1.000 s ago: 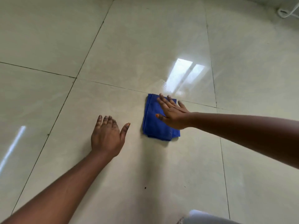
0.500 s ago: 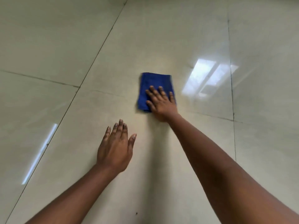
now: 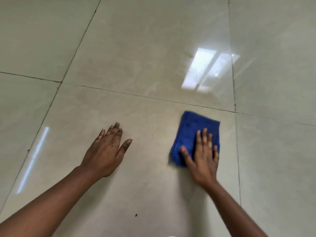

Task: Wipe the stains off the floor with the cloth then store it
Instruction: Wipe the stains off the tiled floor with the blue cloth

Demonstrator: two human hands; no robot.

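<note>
The floor (image 3: pixel 153 48) is glossy, pale beige tile, cut by thin dark grout lines (image 3: pixel 119 93) that cross to the left of and beyond the folded blue cloth (image 3: pixel 191 134). Far left of the cloth a narrow streak of reflected light (image 3: pixel 34 158) slants over a tile. The left hand (image 3: pixel 106 151) lies flat on the tile well to the left of the cloth, palm down, fingers spread wide, holding nothing. Nearer the viewer than the cloth, and to its left, a tiny dark speck (image 3: pixel 136 215) marks the tile. The cloth lies flat just on the near side of a grout line. The right hand (image 3: pixel 203 159) presses down on its near right part, palm flat and fingers splayed, not closed around it. Beyond the cloth a bright window-shaped reflection (image 3: pixel 208 69) glares on the tile.

Both forearms are cut off by the lower edge of the view. The right hand covers the near part of the cloth, and the cloth's far edge is blurred. No wall or furniture shows.
</note>
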